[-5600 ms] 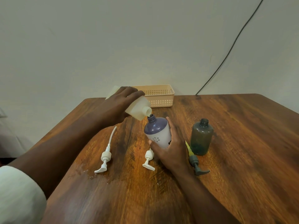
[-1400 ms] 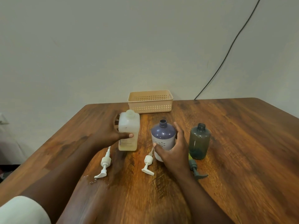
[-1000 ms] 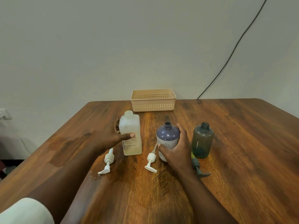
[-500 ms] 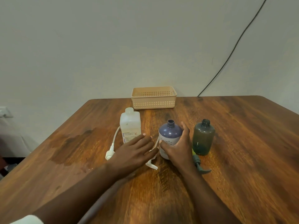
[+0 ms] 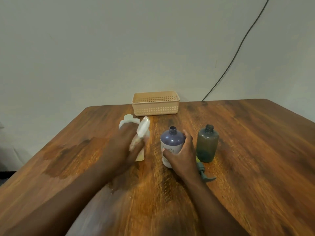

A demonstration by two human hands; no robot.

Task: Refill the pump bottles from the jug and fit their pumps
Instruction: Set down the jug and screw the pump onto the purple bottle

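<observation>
My left hand (image 5: 122,147) is shut on a white pump (image 5: 143,127), lifted off the table and blurred by motion, just in front of the translucent jug (image 5: 127,119), which stands upright. My right hand (image 5: 182,155) grips the side of the purple-topped white bottle (image 5: 172,140); its neck is uncapped. To its right a dark grey-green bottle (image 5: 207,143) stands with no pump in its neck. A grey pump (image 5: 204,174) with a yellowish tube lies on the table beside my right wrist. The second white pump is out of sight behind my left arm.
A beige perforated basket (image 5: 156,108) sits at the far edge of the wooden table (image 5: 255,150). A dark wet patch (image 5: 64,150) marks the left side. A black cable (image 5: 238,48) runs down the wall at the back right.
My left hand set the jug down upright, let go, reached to the white pump by the purple bottle and has lifted it. My right hand has stayed on the purple bottle.
</observation>
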